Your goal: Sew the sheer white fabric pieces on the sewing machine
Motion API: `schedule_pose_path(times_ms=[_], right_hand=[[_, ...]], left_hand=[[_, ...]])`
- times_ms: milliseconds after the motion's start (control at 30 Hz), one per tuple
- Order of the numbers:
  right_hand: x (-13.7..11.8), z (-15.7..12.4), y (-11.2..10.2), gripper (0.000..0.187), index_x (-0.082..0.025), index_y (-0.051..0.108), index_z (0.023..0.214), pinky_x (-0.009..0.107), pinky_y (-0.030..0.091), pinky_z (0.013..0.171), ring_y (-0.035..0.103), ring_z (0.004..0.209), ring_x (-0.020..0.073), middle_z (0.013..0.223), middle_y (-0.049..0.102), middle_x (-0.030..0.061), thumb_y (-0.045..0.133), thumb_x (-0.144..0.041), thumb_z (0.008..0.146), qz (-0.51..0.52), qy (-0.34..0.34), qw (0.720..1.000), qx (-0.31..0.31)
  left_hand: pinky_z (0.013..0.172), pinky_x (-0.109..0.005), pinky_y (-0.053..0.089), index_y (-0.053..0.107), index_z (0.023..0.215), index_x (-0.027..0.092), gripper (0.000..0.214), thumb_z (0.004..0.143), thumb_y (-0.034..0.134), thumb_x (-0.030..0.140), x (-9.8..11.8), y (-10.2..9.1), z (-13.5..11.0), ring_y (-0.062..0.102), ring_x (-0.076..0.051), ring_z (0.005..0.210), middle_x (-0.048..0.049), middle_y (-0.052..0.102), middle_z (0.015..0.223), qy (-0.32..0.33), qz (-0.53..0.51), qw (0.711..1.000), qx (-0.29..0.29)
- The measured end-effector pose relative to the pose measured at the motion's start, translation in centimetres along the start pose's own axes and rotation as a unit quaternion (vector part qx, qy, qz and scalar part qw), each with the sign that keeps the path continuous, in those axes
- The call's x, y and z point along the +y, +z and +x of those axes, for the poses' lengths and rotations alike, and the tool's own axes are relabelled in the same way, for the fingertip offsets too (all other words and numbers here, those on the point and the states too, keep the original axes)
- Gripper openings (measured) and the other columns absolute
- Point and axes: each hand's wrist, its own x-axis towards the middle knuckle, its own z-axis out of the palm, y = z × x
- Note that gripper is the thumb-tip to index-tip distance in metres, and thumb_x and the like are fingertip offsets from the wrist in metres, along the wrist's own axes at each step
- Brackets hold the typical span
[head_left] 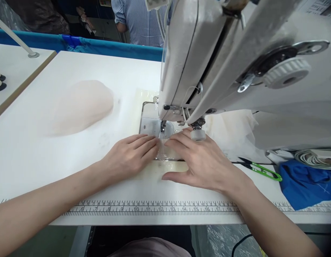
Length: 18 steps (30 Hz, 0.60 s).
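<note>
A white sewing machine [192,60] stands over the table, its presser foot [162,125] above a metal needle plate [151,123]. My left hand [133,151] lies flat with fingers stretched out, their tips just in front of the foot on the left. To the right of the foot, my right hand [197,157] is spread, thumb apart, its fingertips partly behind the thread tension knob [198,135]. Between the hands lies a clear, shiny strip [162,153]; I cannot tell whether the fingers press on it.
A sheer beige fabric piece [85,105] lies left on the white table [122,73]. Right are pale fabric [232,130], green thread snips [260,169], blue cloth [307,182] and a coiled cord [315,157]. A ruler strip [154,208] lines the front edge. A person in stripes [144,23] is behind.
</note>
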Motion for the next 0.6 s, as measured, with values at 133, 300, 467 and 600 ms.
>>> schedule_pose_path(times_ms=[133,300,467,600], right_hand=[[-0.3,0.0,0.6,0.012,-0.016,0.069,0.099,0.038,0.046,0.093,0.066,0.089,0.0218,0.096,0.074,0.0050,0.063,-0.022,0.089,-0.083,-0.011,0.996,0.032],[-0.7,-0.3,1.6,0.023,-0.016,0.071,0.087,0.035,0.049,0.088,0.066,0.080,0.0148,0.104,0.074,0.0007,0.052,-0.004,0.090,-0.091,-0.057,0.989,0.098],[-1.0,-0.4,1.3,0.023,-0.014,0.071,0.080,0.034,0.052,0.074,0.067,0.081,0.0156,0.086,0.074,0.0026,0.054,-0.001,0.089,-0.075,-0.073,0.987,0.122],[-1.0,-0.3,1.3,0.025,-0.014,0.071,0.077,0.033,0.052,0.073,0.067,0.079,0.0148,0.085,0.074,0.0016,0.054,0.000,0.088,-0.070,-0.070,0.987,0.124]], left_hand=[[0.091,-0.035,0.059,0.066,0.111,0.007,0.023,0.094,0.052,0.012,0.3,0.3,0.0,0.069,-0.024,0.107,-0.0133,0.070,0.117,-0.023,0.007,1.000,0.006],[0.094,-0.037,0.059,0.061,0.123,0.005,0.032,0.094,0.050,0.009,0.8,0.3,-0.5,0.064,-0.026,0.116,-0.0143,0.065,0.126,-0.008,0.017,0.999,-0.046],[0.097,-0.038,0.058,0.061,0.124,0.004,0.032,0.094,0.053,0.010,1.0,0.1,-0.8,0.064,-0.026,0.117,-0.0149,0.064,0.127,-0.001,0.013,0.999,-0.042],[0.097,-0.038,0.058,0.061,0.124,0.004,0.032,0.093,0.054,0.010,1.0,0.2,-0.8,0.064,-0.026,0.117,-0.0153,0.064,0.127,0.003,0.011,0.999,-0.046]])
